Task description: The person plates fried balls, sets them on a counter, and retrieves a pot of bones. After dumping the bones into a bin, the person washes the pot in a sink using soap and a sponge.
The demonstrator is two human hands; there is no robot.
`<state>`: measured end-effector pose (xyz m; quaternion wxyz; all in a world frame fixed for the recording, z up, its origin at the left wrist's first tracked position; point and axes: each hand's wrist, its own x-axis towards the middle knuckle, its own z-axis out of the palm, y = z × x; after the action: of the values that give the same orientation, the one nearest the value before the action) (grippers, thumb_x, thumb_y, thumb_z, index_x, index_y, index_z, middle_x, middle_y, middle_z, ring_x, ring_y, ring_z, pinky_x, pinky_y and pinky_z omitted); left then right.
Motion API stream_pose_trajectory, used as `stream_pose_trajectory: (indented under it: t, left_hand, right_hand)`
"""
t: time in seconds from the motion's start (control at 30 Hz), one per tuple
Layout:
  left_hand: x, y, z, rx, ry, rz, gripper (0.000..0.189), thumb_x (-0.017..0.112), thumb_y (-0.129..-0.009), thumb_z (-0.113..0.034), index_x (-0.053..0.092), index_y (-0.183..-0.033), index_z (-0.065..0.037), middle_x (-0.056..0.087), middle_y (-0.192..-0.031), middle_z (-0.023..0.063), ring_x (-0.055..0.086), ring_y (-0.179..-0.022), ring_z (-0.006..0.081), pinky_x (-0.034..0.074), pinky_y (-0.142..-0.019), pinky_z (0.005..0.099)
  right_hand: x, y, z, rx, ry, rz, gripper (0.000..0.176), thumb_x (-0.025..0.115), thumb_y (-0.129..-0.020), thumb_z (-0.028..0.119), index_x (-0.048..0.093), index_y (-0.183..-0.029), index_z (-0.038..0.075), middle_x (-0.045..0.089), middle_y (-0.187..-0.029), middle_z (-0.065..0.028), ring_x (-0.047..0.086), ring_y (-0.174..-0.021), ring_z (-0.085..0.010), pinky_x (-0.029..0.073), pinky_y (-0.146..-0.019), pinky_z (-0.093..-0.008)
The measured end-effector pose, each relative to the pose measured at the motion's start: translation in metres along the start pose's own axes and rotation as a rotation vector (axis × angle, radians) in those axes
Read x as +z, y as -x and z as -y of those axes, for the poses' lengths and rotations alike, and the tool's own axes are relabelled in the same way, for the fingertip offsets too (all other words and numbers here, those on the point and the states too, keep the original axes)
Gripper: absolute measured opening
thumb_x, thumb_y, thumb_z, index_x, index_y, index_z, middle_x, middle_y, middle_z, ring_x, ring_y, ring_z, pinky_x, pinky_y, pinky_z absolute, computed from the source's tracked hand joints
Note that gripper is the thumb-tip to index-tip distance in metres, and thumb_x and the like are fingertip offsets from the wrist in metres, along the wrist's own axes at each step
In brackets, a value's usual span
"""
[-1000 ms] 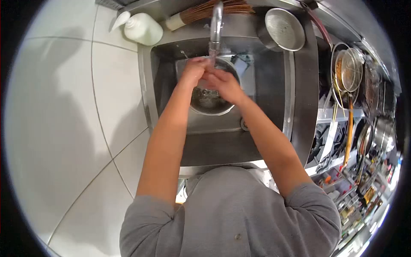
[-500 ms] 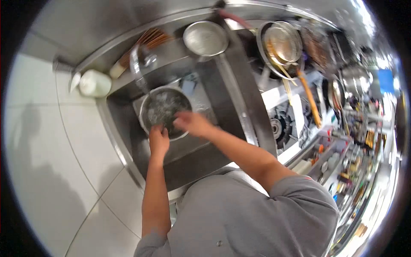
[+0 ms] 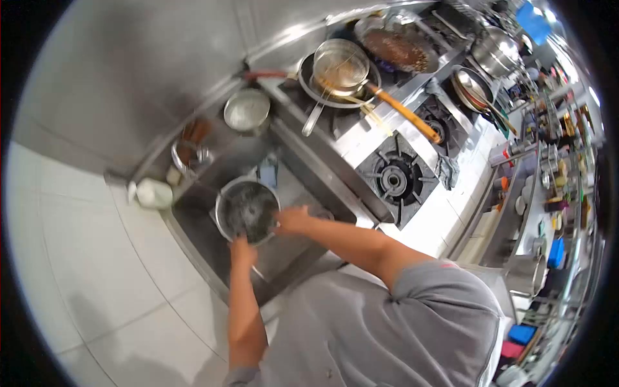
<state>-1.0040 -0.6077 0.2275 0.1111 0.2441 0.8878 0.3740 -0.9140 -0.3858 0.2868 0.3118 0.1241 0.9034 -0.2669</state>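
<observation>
A round metal pot (image 3: 219, 222) of water stands in the steel sink (image 3: 309, 240); the water's surface is rippled, with something dark greenish low in it. My left hand (image 3: 242, 251) is at the pot's near rim, its fingers bent over the edge. My right hand (image 3: 293, 220) is at the right side of the rim, its fingertips just over it. Both hands look closed on the rim, though blur softens the fingers. A blue-grey sponge-like block (image 3: 268, 174) lies behind the pot. The tap (image 3: 184, 158) is beyond the sink's back left.
Behind the sink stands a metal bowl (image 3: 247, 111); a white jug (image 3: 153, 193) is at the left corner. On the right are a gas burner (image 3: 394, 180), a strainer (image 3: 342, 63) over a pan with a wooden handle (image 3: 406, 113) across it, and a large wok (image 3: 400, 50).
My view has swung right, showing more of the stove. My hands have drawn back from over the water to the pot's rim, and my right hand has moved outward.
</observation>
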Motion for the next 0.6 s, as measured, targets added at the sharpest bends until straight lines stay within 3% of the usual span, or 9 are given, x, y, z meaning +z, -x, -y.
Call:
stream_pose_trajectory:
  t: [0.07,0.13,0.23,0.3,0.37,0.43,0.5,0.53,0.6]
  left_hand:
    - [0.003,0.016,0.042,-0.11,-0.132,0.049,0.035,0.074,-0.1,-0.026,0.074,-0.119,0.003,0.072,-0.125,0.023,0.07,-0.115,0.0387,0.053,-0.102,0.0474]
    - [-0.012,0.037,0.051,-0.287,0.057,-0.034,0.035,0.074,-0.099,-0.029,0.075,-0.116,0.002,0.073,-0.121,0.0226,0.072,-0.11,0.0379,0.055,-0.099,0.0482]
    - [-0.034,0.024,0.056,-0.214,-0.155,-0.097,0.029,0.073,-0.098,-0.029,0.078,-0.106,-0.002,0.077,-0.098,0.019,0.073,-0.097,0.041,0.058,-0.086,0.0463]
    - [-0.042,-0.008,0.018,-0.189,-0.164,-0.147,0.03,0.073,-0.096,-0.028,0.078,-0.111,-0.002,0.078,-0.1,0.0204,0.075,-0.097,0.0405,0.059,-0.088,0.0464]
    - [-0.045,-0.037,-0.037,-0.118,-0.075,-0.133,0.03,0.075,-0.096,-0.029,0.079,-0.11,-0.003,0.079,-0.097,0.0191,0.076,-0.099,0.0386,0.059,-0.089,0.0455]
    - [-0.035,-0.063,-0.075,-0.133,-0.007,0.032,0.042,0.076,-0.095,-0.032,0.076,-0.124,-0.002,0.078,-0.115,0.0225,0.077,-0.105,0.0365,0.059,-0.091,0.0418]
    - [-0.009,-0.101,-0.097,-0.095,0.018,-0.002,0.059,0.078,-0.094,-0.034,0.065,-0.141,0.0,0.067,-0.137,0.0283,0.07,-0.121,0.0383,0.055,-0.103,0.0432]
    - [0.003,-0.119,-0.105,-0.08,0.025,-0.02,0.069,0.079,-0.094,-0.034,0.059,-0.149,0.001,0.061,-0.148,0.0312,0.067,-0.13,0.0392,0.053,-0.109,0.0439]
    - [0.018,-0.171,-0.11,-0.14,0.076,-0.232,0.101,0.079,-0.093,-0.036,0.026,-0.163,0.014,0.025,-0.171,0.0379,0.033,-0.159,0.0454,0.03,-0.13,0.0479]
  right_hand:
    - [0.042,0.015,-0.065,-0.323,-0.49,-0.23,0.073,0.062,-0.106,0.052,0.045,-0.164,0.012,0.059,-0.153,-0.0258,0.055,-0.144,-0.042,0.045,-0.118,-0.0489]
    - [-0.002,0.111,-0.088,-0.195,-0.492,-0.335,0.053,0.07,-0.103,0.04,0.068,-0.144,0.007,0.071,-0.136,-0.0225,0.07,-0.122,-0.0375,0.054,-0.105,-0.0462]
    - [-0.088,0.234,-0.11,-0.076,-0.52,-0.492,0.038,0.071,-0.102,0.029,0.074,-0.129,0.002,0.079,-0.115,-0.0157,0.076,-0.1,-0.0254,0.059,-0.085,-0.0408]
    - [-0.109,0.27,-0.18,0.083,-0.758,-0.679,0.032,0.07,-0.106,0.026,0.076,-0.125,0.001,0.078,-0.102,-0.0071,0.071,-0.09,-0.0129,0.056,-0.078,-0.0304]
    - [-0.132,0.285,-0.276,0.183,-0.463,-1.022,0.032,0.072,-0.105,0.025,0.076,-0.122,-0.001,0.075,-0.091,-0.0034,0.066,-0.081,-0.0091,0.054,-0.074,-0.0271]
    - [-0.152,0.284,-0.329,0.221,-0.1,-1.331,0.039,0.074,-0.104,0.031,0.075,-0.123,-0.003,0.074,-0.091,-0.0066,0.067,-0.08,-0.0121,0.053,-0.071,-0.0292]
    - [-0.157,0.255,-0.42,0.213,-0.382,-1.133,0.043,0.073,-0.105,0.035,0.074,-0.129,0.0,0.077,-0.1,-0.0094,0.069,-0.079,-0.0141,0.052,-0.069,-0.0294]
    - [-0.173,0.254,-0.417,0.289,-0.718,-0.977,0.042,0.072,-0.105,0.035,0.073,-0.13,0.001,0.077,-0.103,-0.01,0.067,-0.075,-0.0138,0.05,-0.065,-0.0277]
    - [-0.189,0.236,-0.377,0.273,-1.281,-0.671,0.038,0.069,-0.107,0.034,0.071,-0.128,0.003,0.074,-0.1,-0.0074,0.06,-0.065,-0.0115,0.044,-0.057,-0.0249]
